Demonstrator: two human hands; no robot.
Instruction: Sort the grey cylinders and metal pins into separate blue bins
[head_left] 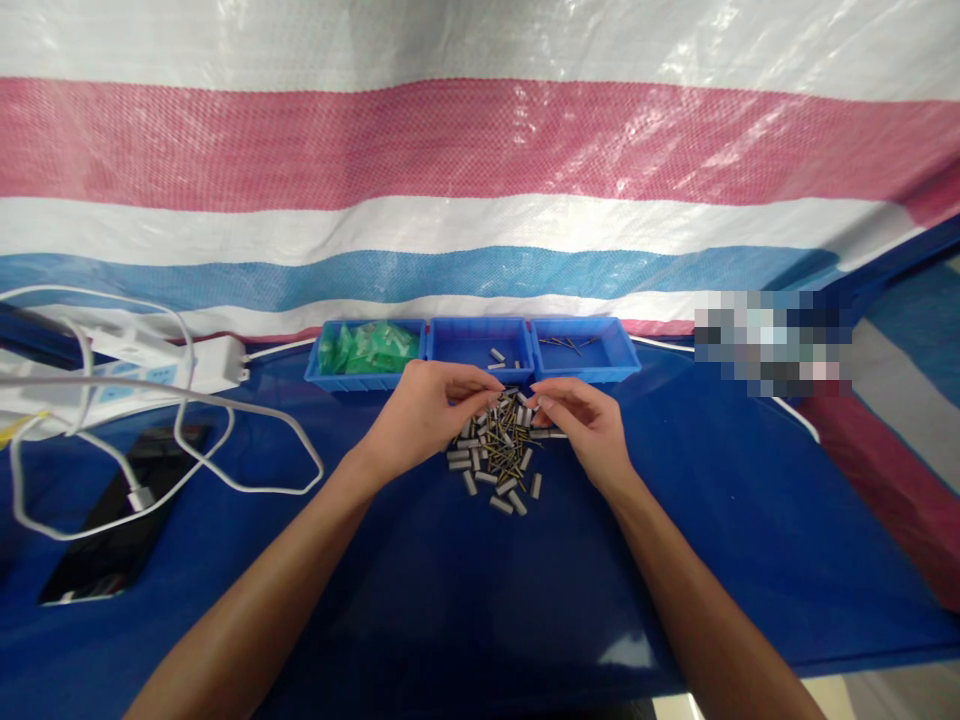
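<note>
The worktop is blue. A phone lies at its left, crossed by a white cable. At centre, grey cylinders and brass-coloured pins form a loose pile, the cylinders mostly around the pins. The left hand and right hand are positioned over the pile's far edge, fingertips near each other. On both hands the fingers are narrowed to a pinch; whether either grips a part cannot be determined. Beyond stand three blue bins in a row: left bin, green packets; middle bin, several cylinders; right bin, several pins. A striped sheet hangs behind.
</note>
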